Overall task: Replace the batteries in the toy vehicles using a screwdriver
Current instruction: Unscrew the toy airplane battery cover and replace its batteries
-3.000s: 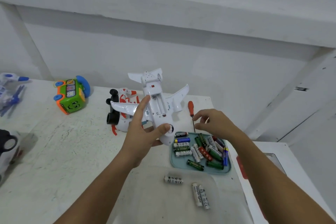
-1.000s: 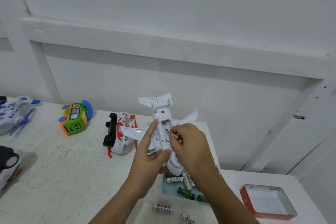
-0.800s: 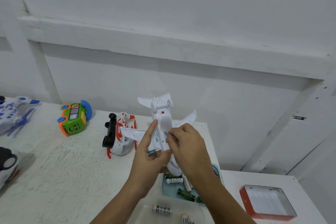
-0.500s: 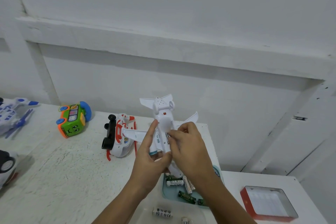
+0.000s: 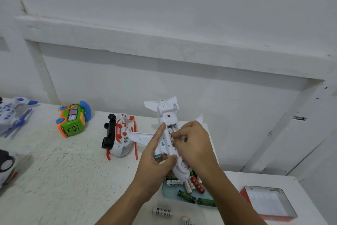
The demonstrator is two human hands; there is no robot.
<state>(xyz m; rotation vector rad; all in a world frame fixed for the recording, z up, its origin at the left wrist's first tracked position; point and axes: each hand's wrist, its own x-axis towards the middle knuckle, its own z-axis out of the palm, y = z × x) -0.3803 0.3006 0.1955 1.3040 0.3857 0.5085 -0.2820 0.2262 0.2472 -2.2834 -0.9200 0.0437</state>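
The left hand (image 5: 153, 166) grips the plane (image 5: 166, 113). The right hand (image 5: 193, 144) pinches a "Heybright" battery (image 5: 170, 131), just beyond the left thumb.

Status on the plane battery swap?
Done: toy plane battery bay is open, cover off. In hand: left hand holds the plane; right hand seats a white battery in the bay. Left: likely more cells, cover, screw; green bus and white-orange toy lie untouched.

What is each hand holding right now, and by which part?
The left hand grips the white toy plane around its fuselage. The right hand pinches the white battery by its near end, in the open compartment.
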